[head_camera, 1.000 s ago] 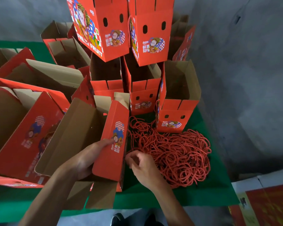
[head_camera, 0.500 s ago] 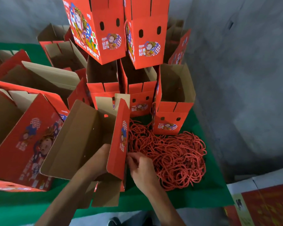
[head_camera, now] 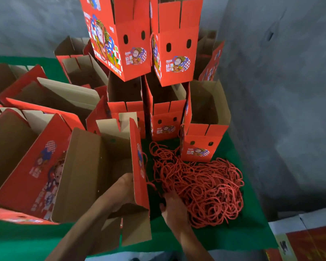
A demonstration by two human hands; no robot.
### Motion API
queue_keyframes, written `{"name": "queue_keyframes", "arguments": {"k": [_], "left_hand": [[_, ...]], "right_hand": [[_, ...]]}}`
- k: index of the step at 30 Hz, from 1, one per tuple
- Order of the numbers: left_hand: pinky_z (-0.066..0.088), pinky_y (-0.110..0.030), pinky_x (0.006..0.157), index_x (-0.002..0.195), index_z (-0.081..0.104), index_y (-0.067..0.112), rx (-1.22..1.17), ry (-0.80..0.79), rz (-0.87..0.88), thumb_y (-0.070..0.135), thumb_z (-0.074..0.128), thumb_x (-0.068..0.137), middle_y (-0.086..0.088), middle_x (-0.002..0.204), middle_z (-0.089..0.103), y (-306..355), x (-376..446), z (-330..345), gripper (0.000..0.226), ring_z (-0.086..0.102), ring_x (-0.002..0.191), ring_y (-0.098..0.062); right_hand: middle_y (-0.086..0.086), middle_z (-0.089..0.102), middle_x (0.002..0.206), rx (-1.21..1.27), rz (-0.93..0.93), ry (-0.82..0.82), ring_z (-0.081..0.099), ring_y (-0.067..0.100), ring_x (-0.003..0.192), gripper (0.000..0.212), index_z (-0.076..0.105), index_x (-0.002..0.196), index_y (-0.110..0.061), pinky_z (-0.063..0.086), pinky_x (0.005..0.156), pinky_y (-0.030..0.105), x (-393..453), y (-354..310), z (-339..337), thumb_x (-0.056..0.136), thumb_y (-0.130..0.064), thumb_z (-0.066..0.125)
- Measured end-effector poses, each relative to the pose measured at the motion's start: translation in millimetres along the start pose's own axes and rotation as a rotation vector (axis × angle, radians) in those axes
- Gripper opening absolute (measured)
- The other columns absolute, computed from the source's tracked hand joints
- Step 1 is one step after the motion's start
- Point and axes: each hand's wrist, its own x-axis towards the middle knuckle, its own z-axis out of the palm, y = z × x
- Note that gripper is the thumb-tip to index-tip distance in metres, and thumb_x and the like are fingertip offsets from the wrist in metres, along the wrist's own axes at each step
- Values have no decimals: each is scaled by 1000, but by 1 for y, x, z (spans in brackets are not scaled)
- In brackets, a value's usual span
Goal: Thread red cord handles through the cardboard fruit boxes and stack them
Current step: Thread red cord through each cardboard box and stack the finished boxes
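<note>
An open red fruit box (head_camera: 94, 172) lies tilted at the front of the green table, its brown inside facing me. My left hand (head_camera: 124, 191) reaches into it and grips its right red side panel from inside; the thumb is hidden. Just right of that panel, my right hand (head_camera: 172, 206) has its fingers curled into the left edge of a big tangle of red cords (head_camera: 205, 189) and pinches a strand that runs up along the panel. Finished boxes stand stacked at the back (head_camera: 177, 53), the upper ones resting in the open tops of lower ones.
Several more open boxes (head_camera: 36, 166) lie crowded on the left half of the green cloth (head_camera: 233, 238). One small upright box (head_camera: 201, 146) stands right behind the cord pile. A grey wall (head_camera: 280, 110) bounds the right side; flat printed sheets (head_camera: 309, 242) lie lower right.
The box has swung more upright, its red panel now edge-on. My left hand slid from its outer edge to the inside. My right hand shifted slightly right into the cord pile.
</note>
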Motion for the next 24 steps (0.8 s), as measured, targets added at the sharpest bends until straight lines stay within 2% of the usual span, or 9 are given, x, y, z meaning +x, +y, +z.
{"name": "queue_keyframes", "arguments": {"k": [2,5,10,12,15,18,20,21,24], "left_hand": [[63,-34,69,120,62,-4,-9,-70,-3,3,60,98,-23,106,74,-6,-9,-3,23,75,94,-33],[64,-42,71,114,63,-7,17,62,10,2,45,104,-26,98,74,-11,-12,0,22,76,85,-34],[53,-34,101,131,62,21,783,184,510,-2,51,98,4,132,64,-7,-42,-34,42,63,120,-11],[40,-35,117,133,64,24,1058,295,643,-11,59,87,8,145,52,1,-55,-57,58,49,137,-12],[18,-34,125,124,71,18,1224,366,856,-2,72,79,-5,141,59,17,-67,-96,50,47,140,-26],[-4,-25,126,146,52,30,1295,418,836,16,77,84,-3,158,36,17,-73,-133,68,15,151,-13],[8,-46,128,156,26,42,1248,395,786,50,53,94,5,168,15,10,-72,-152,68,-1,156,-12],[21,-55,124,157,24,40,1197,370,776,50,48,96,6,168,15,6,-71,-160,67,3,156,-13],[41,-58,111,153,40,32,1165,373,834,14,74,86,1,165,28,4,-66,-178,77,20,154,-21]], "right_hand": [[-1,65,122,-8,21,54,65,22,111,24,66,120,-21,48,89,35,2,-5,2,102,-31,52],[1,74,105,-5,51,32,70,22,99,24,71,105,-18,50,79,36,6,-10,0,100,-34,53],[-3,70,81,163,116,6,69,23,82,22,62,81,-19,48,68,36,8,-13,-11,88,-40,65],[-3,66,79,348,119,36,64,19,76,19,57,83,-23,47,70,40,11,-18,-17,87,-37,70],[-5,72,88,607,1,68,69,13,82,7,64,100,-29,56,81,49,17,-33,-22,96,-25,68],[-9,76,93,740,-70,90,73,15,88,17,69,114,-35,60,84,49,21,-47,-23,100,-36,60],[-13,76,96,808,-34,60,73,9,90,17,70,106,-51,59,85,39,25,-51,-21,96,-39,62],[-20,75,98,794,-16,63,71,2,92,27,68,100,-59,57,86,30,26,-51,-19,96,-33,64],[-28,72,103,801,3,75,69,-2,98,40,66,100,-62,56,89,21,25,-50,-12,97,-22,67]]}}
